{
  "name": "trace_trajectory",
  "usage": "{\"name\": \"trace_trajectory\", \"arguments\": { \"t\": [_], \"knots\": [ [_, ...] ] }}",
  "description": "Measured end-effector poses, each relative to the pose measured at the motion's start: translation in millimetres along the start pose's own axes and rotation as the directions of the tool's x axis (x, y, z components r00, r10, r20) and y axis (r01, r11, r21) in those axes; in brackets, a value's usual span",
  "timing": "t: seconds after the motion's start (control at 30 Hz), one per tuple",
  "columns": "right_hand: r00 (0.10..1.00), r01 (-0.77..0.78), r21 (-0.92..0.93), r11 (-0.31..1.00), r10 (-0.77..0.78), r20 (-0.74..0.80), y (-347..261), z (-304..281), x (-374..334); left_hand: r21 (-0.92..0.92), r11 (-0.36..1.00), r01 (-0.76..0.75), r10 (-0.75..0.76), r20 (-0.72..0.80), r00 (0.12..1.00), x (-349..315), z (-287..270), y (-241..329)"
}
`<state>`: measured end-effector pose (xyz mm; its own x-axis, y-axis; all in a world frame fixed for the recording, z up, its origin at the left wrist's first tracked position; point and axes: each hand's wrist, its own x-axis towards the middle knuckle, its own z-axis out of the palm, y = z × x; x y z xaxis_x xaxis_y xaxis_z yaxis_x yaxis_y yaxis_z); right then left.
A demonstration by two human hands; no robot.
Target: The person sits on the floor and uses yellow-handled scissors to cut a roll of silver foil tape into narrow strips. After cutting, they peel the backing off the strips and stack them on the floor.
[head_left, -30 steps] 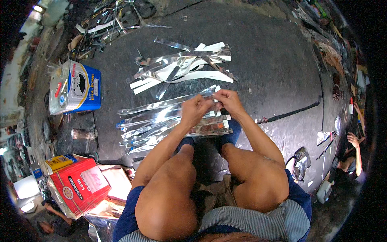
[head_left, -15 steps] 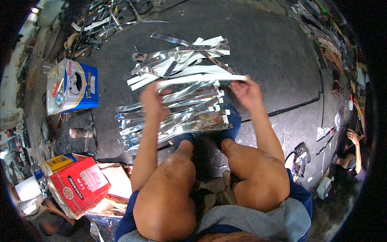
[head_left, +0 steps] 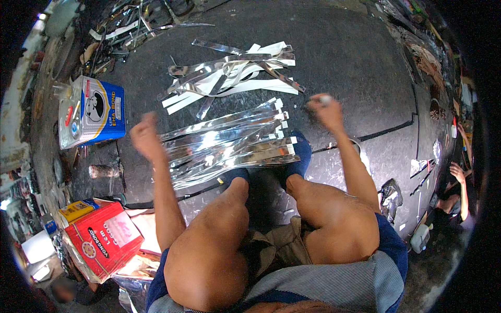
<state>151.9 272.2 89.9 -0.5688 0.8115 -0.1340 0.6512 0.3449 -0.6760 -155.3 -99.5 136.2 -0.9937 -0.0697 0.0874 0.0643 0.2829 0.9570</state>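
Observation:
Shiny silver strips with white end tabs (head_left: 229, 143) lie side by side in a near bundle in front of my feet. At this bundle's left end is my left hand (head_left: 147, 136), fingers curled closed; what is in them, if anything, is hidden. Off the bundle's right end, above the dark floor, my right hand (head_left: 327, 112) is closed with a small whitish bit at its fingertips, too small to name. Farther off, a looser heap of white and silver strips (head_left: 235, 73) lies crisscrossed.
A blue and white tin (head_left: 109, 112) stands at the left, with a clear jar (head_left: 103, 171) nearer. A red box (head_left: 104, 237) is at lower left. Scraps (head_left: 141, 31) lie at the far left. Another person's hand (head_left: 457, 173) shows at the right edge.
The white strip stretched between my hands is no longer held up there. My left hand has moved left and slightly nearer; my right hand has shifted slightly right.

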Motion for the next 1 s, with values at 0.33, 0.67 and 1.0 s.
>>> {"name": "trace_trajectory", "arguments": {
  "t": [0.33, 0.67, 1.0],
  "knots": [
    [0.825, 0.473, -0.082, 0.877, -0.408, 0.391, -0.8, 84.9, -43.1, 0.183, 0.972, -0.145, -0.093, 0.874, 0.477, -156.1, 93.9, 6.8],
    [0.822, -0.069, 0.408, 0.911, -0.180, 0.541, -68.4, 43.1, -48.4, 0.017, 1.000, -0.014, -0.011, 0.934, 0.356, -154.9, 96.9, 38.5],
    [0.816, -0.569, 0.796, 0.204, 0.027, 0.577, -89.1, 38.2, -53.4, 0.008, 0.999, 0.043, -0.029, 0.859, 0.511, -120.3, 82.5, 66.8]
  ]
}}
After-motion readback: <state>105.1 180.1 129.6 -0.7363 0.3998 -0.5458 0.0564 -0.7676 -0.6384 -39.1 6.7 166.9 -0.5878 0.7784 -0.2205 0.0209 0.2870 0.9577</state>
